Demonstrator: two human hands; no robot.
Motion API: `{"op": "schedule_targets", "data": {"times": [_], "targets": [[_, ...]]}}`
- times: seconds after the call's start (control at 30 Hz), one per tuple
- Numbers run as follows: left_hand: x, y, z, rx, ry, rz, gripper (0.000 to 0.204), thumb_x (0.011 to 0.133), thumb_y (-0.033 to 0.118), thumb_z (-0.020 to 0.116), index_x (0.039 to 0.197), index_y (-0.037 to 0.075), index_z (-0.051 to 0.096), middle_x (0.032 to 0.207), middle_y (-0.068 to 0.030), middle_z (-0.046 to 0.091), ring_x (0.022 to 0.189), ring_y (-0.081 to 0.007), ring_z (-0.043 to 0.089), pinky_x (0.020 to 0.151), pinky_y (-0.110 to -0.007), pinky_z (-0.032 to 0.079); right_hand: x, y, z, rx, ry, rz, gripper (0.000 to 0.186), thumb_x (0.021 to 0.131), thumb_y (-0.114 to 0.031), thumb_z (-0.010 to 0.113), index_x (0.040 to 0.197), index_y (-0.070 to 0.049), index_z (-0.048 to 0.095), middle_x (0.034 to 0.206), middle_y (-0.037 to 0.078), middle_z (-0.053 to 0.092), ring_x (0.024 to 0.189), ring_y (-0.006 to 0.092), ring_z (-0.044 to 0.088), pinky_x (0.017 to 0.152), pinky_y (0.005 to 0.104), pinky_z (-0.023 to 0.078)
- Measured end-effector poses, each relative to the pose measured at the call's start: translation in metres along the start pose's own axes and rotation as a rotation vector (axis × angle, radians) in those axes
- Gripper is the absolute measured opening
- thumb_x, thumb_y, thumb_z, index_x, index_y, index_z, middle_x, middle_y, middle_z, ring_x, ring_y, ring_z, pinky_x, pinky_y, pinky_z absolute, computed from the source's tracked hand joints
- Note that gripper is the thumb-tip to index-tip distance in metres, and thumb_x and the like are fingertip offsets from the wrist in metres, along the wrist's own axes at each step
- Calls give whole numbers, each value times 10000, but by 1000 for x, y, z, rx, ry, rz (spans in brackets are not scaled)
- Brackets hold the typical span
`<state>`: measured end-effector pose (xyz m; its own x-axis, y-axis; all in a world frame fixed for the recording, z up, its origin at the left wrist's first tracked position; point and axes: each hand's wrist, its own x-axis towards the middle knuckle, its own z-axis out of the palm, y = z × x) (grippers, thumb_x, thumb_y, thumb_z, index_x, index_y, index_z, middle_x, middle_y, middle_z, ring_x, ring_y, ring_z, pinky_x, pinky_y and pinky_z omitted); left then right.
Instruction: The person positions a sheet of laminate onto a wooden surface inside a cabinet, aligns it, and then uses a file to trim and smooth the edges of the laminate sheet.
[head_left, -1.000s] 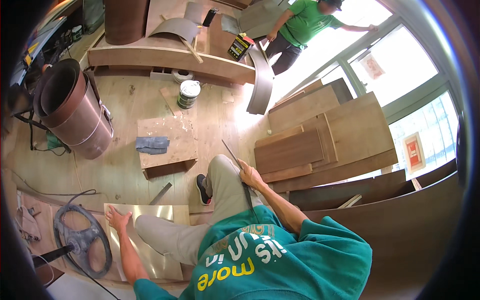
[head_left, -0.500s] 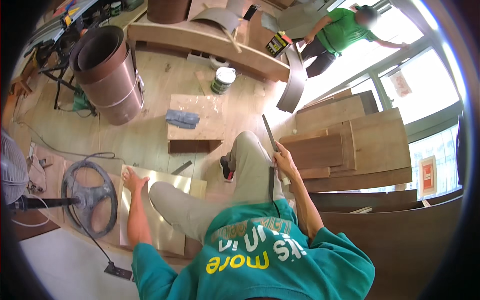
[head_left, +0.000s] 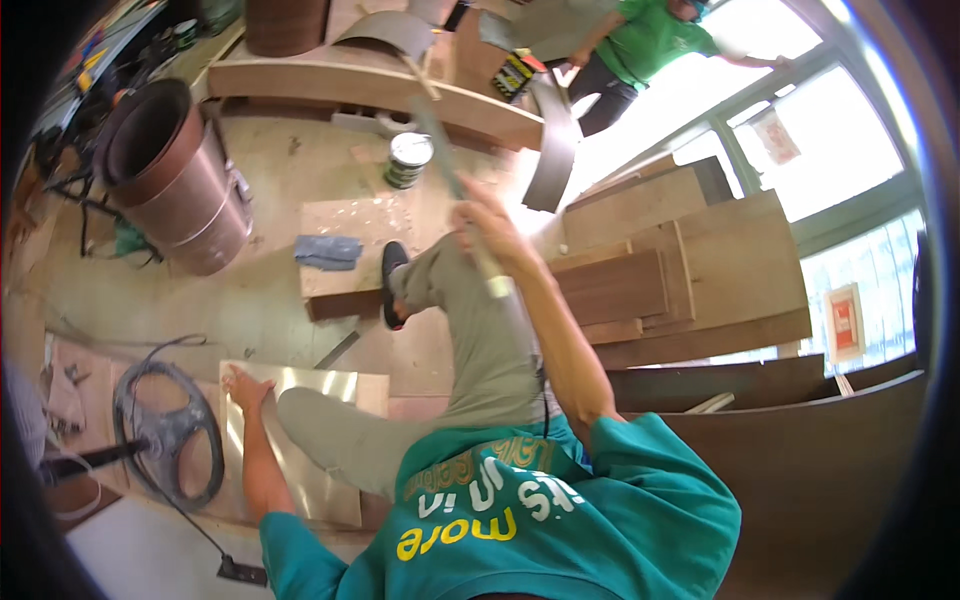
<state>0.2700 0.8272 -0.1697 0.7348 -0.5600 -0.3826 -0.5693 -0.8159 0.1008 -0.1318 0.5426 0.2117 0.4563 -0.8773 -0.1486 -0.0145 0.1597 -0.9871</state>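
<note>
My left hand [head_left: 247, 383] rests with fingers spread at the upper left corner of a shiny metal sheet [head_left: 300, 455], which lies on a wooden board. My left leg crosses that sheet. Beside it is a grey, dusty steering-wheel-like ring [head_left: 205, 425]. My right hand [head_left: 485, 225] is closed on a long, thin metal strip [head_left: 440, 140] with a pale lower part, raised above my bent right leg and blurred by motion; I cannot make out exactly what tool it is. A low wooden box [head_left: 335, 215] with a folded grey cloth [head_left: 327, 252] stands ahead.
A person in green [head_left: 645, 40] stands by the windows. Several wooden panels [head_left: 740, 260] lean at right. Rolled brown sheets [head_left: 215, 235] stand at left. A white-lidded bucket [head_left: 408, 160] sits near a long wooden platform [head_left: 300, 80]. Cords [head_left: 175, 340] lie at lower left.
My right hand has moved up and forward with the strip, tilting its top leftward. My right foot has shifted forward. My left hand stays on the sheet.
</note>
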Motion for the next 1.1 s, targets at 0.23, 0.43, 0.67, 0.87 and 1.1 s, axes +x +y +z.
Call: {"op": "schedule_targets", "data": {"times": [0.23,0.43,0.67,0.87,1.1], "targets": [[-1,7,10,-33,-26,46,1259,514,369,905,1500,11,209,1436,-347,327,1361,-478,287,1138,-500,261,69,43,33,53,-125,112,622,944,-96,472,1527,-154,263,732,21,537,536,87,507,443,226,450],[0,-1,9,-34,-14,6,1283,509,350,909,1520,36,183,1462,-354,271,1331,-516,293,1128,-521,265,75,36,54,-12,-210,100,649,888,-51,458,1505,-11,262,697,22,524,525,92,500,453,237,441],[2,-3,13,-52,25,40,1268,507,337,911,1523,61,205,1465,-333,268,1322,-516,291,1103,-530,300,83,32,46,36,-195,142,632,883,-37,445,1495,-12,286,691,31,522,537,100,504,457,242,435],[5,-7,19,-29,52,31,1258,499,344,914,1511,54,225,1435,-309,293,1287,-498,323,1083,-530,322,87,31,40,86,-172,171,627,928,-68,453,1518,-65,241,727,23,519,551,90,505,460,231,443],[8,-6,22,-13,46,29,1264,503,346,915,1514,59,212,1436,-312,293,1291,-502,320,1085,-531,321,93,39,27,150,-102,131,637,915,-67,443,1515,-39,232,720,42,532,552,111,517,460,255,438]]}}
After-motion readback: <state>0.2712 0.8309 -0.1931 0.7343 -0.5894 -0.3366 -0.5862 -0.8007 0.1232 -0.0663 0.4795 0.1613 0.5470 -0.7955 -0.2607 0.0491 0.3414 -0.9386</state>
